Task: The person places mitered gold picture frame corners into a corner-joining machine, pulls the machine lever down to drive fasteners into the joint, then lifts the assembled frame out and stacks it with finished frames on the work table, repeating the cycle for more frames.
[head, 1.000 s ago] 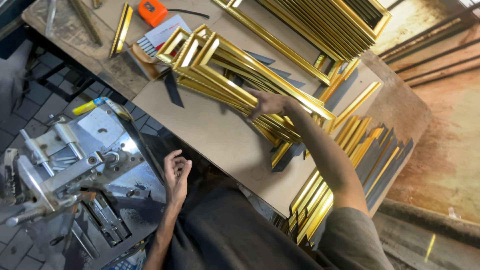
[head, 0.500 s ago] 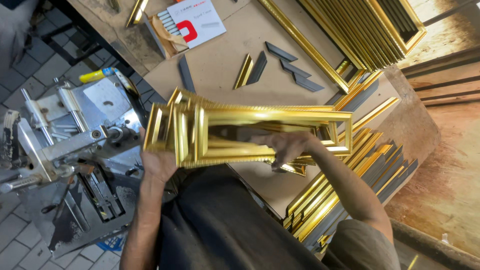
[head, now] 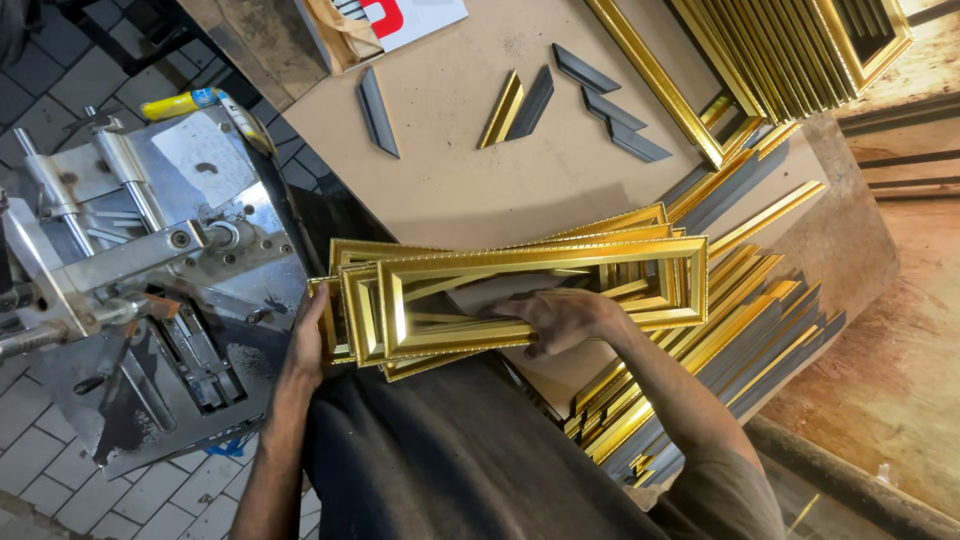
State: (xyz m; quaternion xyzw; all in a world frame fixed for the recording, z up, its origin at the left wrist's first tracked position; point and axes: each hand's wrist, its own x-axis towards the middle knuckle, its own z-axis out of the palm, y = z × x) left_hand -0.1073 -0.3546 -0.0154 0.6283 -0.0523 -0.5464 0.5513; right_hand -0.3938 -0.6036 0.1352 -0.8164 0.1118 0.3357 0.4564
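Observation:
A stack of several long, narrow gold picture frames (head: 520, 262) lies across my front, over the near edge of the brown board table (head: 450, 190). My left hand (head: 308, 335) grips the stack's left end, beside the metal machine. My right hand (head: 562, 318) holds the near long rail of the stack, with the fingers reaching through the opening of the top frame.
A grey metal joining machine (head: 150, 290) stands at my left over a tiled floor. Loose gold and grey moulding pieces (head: 720, 330) are piled at my right. Short cut pieces (head: 560, 100) lie on the board. More gold frames (head: 780, 50) lean at the far right.
The frame stack has been drawn off the table towards my body and now lies level in front of me. My left hand took hold of its left end; my right hand stays on it.

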